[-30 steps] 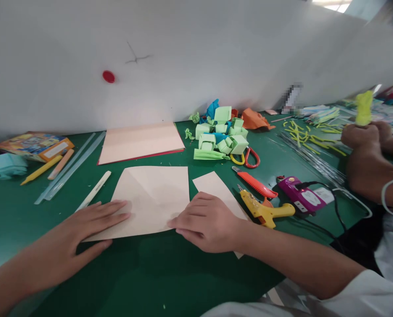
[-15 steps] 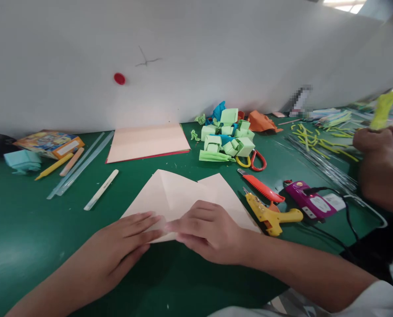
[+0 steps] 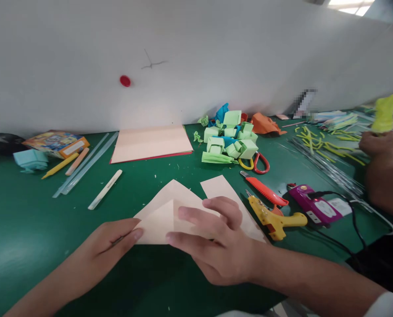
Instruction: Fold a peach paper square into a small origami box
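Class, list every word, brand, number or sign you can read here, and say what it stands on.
No text is legible.
Colourful box: printing too small and blurred to read.
Purple device: markings too small to read.
Pixelated object by the wall: nothing readable.
Mark on the wall: thin branching lines, no clear letter.
Folded paper: no writing visible.

- My pale peach paper sheet (image 3: 161,220) is folded and creased, its peak pointing away from me.
- I pinch its left corner.
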A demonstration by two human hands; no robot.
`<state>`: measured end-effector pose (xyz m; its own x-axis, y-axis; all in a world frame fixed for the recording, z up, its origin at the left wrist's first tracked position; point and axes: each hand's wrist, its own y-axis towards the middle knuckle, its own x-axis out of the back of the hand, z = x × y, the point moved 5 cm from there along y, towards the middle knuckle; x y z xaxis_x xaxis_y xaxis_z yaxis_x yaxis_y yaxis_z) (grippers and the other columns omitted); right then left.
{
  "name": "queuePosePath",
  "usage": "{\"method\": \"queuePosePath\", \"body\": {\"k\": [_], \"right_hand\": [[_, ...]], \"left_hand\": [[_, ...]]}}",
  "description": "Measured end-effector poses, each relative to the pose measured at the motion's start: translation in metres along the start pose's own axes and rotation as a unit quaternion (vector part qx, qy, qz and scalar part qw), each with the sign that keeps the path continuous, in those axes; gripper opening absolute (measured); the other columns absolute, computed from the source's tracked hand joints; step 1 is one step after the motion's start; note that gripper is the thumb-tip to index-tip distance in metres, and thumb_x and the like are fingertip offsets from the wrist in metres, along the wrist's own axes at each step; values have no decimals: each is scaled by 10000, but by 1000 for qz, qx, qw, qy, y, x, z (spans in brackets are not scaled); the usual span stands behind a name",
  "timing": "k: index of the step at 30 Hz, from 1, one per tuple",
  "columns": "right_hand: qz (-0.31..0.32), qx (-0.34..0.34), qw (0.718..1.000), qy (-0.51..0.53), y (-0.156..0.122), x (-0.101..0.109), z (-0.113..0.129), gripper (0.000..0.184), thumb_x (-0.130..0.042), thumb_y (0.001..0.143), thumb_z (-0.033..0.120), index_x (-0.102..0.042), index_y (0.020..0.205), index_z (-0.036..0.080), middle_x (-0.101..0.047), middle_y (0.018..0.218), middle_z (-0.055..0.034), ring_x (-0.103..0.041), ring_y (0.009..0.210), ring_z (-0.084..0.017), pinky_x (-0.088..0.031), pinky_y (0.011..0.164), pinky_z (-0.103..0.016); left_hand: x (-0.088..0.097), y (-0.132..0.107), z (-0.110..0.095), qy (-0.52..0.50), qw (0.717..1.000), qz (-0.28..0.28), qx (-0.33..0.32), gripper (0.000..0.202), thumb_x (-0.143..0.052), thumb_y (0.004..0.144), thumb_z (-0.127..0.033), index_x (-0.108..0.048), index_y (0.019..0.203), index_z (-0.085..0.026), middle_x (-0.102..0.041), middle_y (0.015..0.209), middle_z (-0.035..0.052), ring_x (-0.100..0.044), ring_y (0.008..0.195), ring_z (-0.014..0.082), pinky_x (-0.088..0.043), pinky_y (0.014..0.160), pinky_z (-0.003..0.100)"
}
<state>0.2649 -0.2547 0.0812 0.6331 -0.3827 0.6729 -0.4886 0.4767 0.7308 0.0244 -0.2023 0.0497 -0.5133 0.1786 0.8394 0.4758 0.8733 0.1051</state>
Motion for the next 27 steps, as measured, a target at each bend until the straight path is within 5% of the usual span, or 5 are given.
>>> {"method": "queuePosePath", "body": {"k": [5, 10, 15, 21, 27], "right_hand": [[148, -40, 988, 6, 2, -20, -3, 376, -509, 983, 272, -604, 1347, 262, -562, 1512, 22, -404, 1330, -308, -300, 1102, -523], [296, -89, 951, 12, 0, -37, -3, 505, -472, 1030, 410, -449, 1494, 214, -449, 1605, -49, -326, 1437, -316, -201, 1160, -558], [335, -98, 937, 11, -5, -45, -4, 502, -419, 1037, 295, -398, 1527, 186, -451, 1593, -106, -348, 1438, -312, -209, 1173, -565], [362, -95, 927, 38, -11, -55, -11, 492, -406, 1039, 297, -438, 1512, 164, -446, 1594, -132, -420, 1390, -322, -270, 1164, -553], [365, -94, 924, 65, -11, -59, -22, 557, -499, 1020, 413, -443, 1521, 174, -389, 1638, -112, -325, 1476, -307, -216, 1206, -519]], "left_hand": [[-14, 3, 9, -71, 994, 53, 67, 436, -446, 1004, -562, -666, 821, -233, -650, 714, -19, -609, 654, 164, -480, 542, 226], [-16, 4, 14, -39, 992, 17, 118, 491, -429, 981, -611, -606, 749, -216, -565, 632, -29, -527, 568, 139, -396, 487, 218], [-17, 2, 20, -26, 991, -39, 125, 337, -490, 974, -533, -624, 1111, -256, -720, 961, 0, -674, 758, 164, -518, 595, 223], [-19, 0, -5, 165, 979, -90, -84, 302, -520, 978, -350, -632, 1253, -296, -647, 1362, 56, -657, 1164, 275, -555, 933, 417], [-38, -7, -27, 184, 950, 23, -250, 429, -509, 995, -222, -575, 1417, -263, -670, 1381, 32, -628, 1251, 230, -506, 1081, 403]]}}
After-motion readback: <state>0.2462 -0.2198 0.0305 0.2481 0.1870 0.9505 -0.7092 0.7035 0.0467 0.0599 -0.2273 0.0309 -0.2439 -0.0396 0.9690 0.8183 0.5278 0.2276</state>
